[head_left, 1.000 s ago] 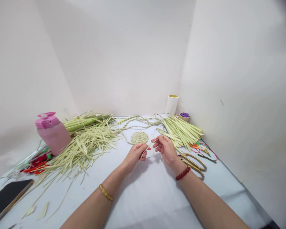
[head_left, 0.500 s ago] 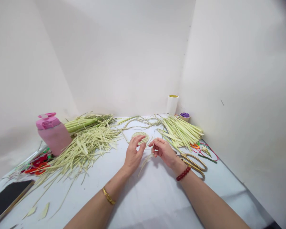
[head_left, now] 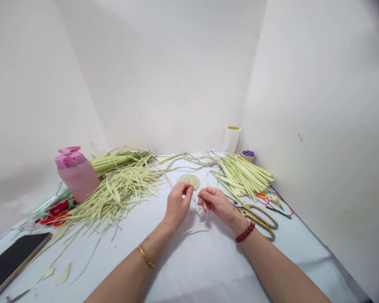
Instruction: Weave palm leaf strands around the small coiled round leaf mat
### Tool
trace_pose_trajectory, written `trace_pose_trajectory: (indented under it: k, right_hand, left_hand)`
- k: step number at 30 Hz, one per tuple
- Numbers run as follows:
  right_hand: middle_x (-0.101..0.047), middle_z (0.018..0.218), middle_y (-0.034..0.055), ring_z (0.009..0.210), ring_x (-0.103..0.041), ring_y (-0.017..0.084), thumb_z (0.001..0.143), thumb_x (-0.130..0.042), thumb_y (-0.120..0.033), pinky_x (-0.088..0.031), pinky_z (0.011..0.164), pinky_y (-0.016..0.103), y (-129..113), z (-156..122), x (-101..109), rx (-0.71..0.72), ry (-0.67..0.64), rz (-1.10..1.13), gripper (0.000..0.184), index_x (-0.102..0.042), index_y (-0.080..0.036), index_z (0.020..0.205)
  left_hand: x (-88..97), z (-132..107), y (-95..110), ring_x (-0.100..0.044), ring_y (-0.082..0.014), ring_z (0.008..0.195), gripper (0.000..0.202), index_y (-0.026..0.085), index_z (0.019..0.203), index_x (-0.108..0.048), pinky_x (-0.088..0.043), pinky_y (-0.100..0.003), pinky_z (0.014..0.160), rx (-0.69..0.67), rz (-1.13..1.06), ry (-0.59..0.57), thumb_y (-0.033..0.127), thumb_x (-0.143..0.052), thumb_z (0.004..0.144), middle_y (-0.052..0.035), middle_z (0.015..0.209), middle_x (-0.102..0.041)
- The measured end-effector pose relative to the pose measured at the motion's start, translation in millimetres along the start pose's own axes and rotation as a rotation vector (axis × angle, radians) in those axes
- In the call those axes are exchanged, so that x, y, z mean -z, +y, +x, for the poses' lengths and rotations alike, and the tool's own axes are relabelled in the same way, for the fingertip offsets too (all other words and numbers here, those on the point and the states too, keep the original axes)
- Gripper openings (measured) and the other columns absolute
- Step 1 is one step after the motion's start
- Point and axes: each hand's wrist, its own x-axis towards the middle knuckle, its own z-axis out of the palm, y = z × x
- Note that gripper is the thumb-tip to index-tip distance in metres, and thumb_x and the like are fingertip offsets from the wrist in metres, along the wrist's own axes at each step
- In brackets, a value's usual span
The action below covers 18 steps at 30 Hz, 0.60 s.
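A round coil of braided palm leaf (head_left: pixel 188 181) lies flat on the white table, just beyond my left hand (head_left: pixel 178 206) and apart from it. My left hand's fingers are curled, and I cannot tell whether they hold anything. Close beside it, my right hand (head_left: pixel 216 202) pinches a thin pale palm strip (head_left: pixel 205 215), which hangs down and curves toward me across the table. A gold bangle (head_left: pixel 147 256) circles my left wrist, and a red bead bracelet (head_left: pixel 245 232) circles my right.
Shredded palm strips (head_left: pixel 120 189) and a pink bottle (head_left: pixel 77 176) lie left; a bundle of green strips (head_left: pixel 243 176) and gold-handled scissors (head_left: pixel 259 219) lie right. A braided cord (head_left: pixel 189 162) trails behind the coil. A dark tablet (head_left: pixel 12 261) sits at the near left corner.
My left hand has drawn back off the coil toward me and its fingers have curled. My hands have come closer together, and the strip now hangs from my right hand's pinch.
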Motion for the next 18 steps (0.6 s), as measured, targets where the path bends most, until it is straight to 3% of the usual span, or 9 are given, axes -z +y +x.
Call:
trace_pose_trajectory:
  k: [4, 8, 10, 12, 15, 16, 18]
  right_hand:
    - [-0.061, 0.068, -0.0002, 0.05, -0.047, 0.006, 0.069, -0.073, -0.039, -0.038, 0.043, 0.018, -4.3, 2.2, 6.5, 0.083, 0.134, -0.015, 0.026, -0.065, -0.015, 0.076]
    - [-0.046, 0.055, -0.0057, 0.046, -0.038, 0.005, 0.069, -0.072, -0.038, -0.033, 0.041, 0.018, -11.3, 4.4, 15.3, 0.19, 0.257, -0.013, 0.025, -0.067, -0.015, 0.078]
    - [-0.049, 0.058, -0.0043, 0.049, -0.042, 0.006, 0.07, -0.07, -0.038, -0.035, 0.043, 0.019, -13.6, 5.8, 18.0, 0.237, 0.324, 0.005, 0.026, -0.067, -0.015, 0.08]
    - [-0.054, 0.064, -0.0016, 0.053, -0.047, 0.008, 0.071, -0.068, -0.038, -0.039, 0.045, 0.019, -15.0, 7.1, 19.4, 0.317, 0.462, -0.033, 0.026, -0.067, -0.014, 0.08]
    - [-0.06, 0.07, 0.0011, 0.057, -0.053, 0.01, 0.076, -0.063, -0.039, -0.045, 0.048, 0.022, -17.5, 7.0, 19.6, 0.468, 0.7, -0.187, 0.026, -0.067, -0.014, 0.083]
    - [-0.061, 0.072, 0.0018, 0.059, -0.054, 0.011, 0.079, -0.06, -0.038, -0.046, 0.05, 0.023, -18.8, 5.9, 19.0, 0.521, 0.758, -0.248, 0.026, -0.067, -0.015, 0.086]
    - [-0.064, 0.078, 0.0035, 0.063, -0.058, 0.012, 0.083, -0.056, -0.037, -0.049, 0.055, 0.025, -21.7, 1.6, 15.9, 0.627, 0.821, -0.381, 0.026, -0.067, -0.015, 0.091]
  left_hand:
    - [3.4, 5.3, -11.4, -0.052, -0.0132, 0.065, 0.018, 0.019, 0.076, -0.056, -0.04, -0.025, 0.064, 0.133, 0.09, -0.009, 0.029, -0.045, 0.087, 0.0007, 0.071, -0.057]
    - [0.6, 2.6, -20.7, -0.055, -0.0162, 0.07, 0.012, 0.02, 0.074, -0.06, -0.041, -0.028, 0.066, 0.192, 0.239, -0.252, 0.022, -0.05, 0.08, -0.0014, 0.073, -0.059]
    - [-1.3, 0.5, -18.9, -0.057, -0.0191, 0.082, 0.014, 0.02, 0.085, -0.064, -0.043, -0.03, 0.073, 0.148, 0.267, -0.274, 0.022, -0.051, 0.079, -0.0049, 0.087, -0.061]
    - [-1.6, -0.3, -11.8, -0.056, -0.0211, 0.091, 0.021, 0.02, 0.097, -0.063, -0.044, -0.033, 0.079, 0.092, 0.252, -0.185, 0.025, -0.051, 0.081, -0.0073, 0.097, -0.06]
    - [1.0, -0.4, 5.1, -0.055, -0.0212, 0.093, 0.023, 0.019, 0.101, -0.06, -0.044, -0.034, 0.083, 0.007, 0.179, -0.084, 0.028, -0.053, 0.081, -0.0076, 0.099, -0.06]
    - [1.9, -0.9, 11.1, -0.056, -0.0203, 0.091, 0.022, 0.02, 0.1, -0.061, -0.044, -0.034, 0.083, -0.032, 0.134, -0.116, 0.028, -0.053, 0.08, -0.0072, 0.097, -0.061]
    - [2.4, -3.5, 21.2, -0.056, -0.018, 0.084, 0.018, 0.02, 0.092, -0.064, -0.044, -0.031, 0.081, -0.093, 0.01, -0.316, 0.028, -0.052, 0.081, -0.0053, 0.09, -0.064]
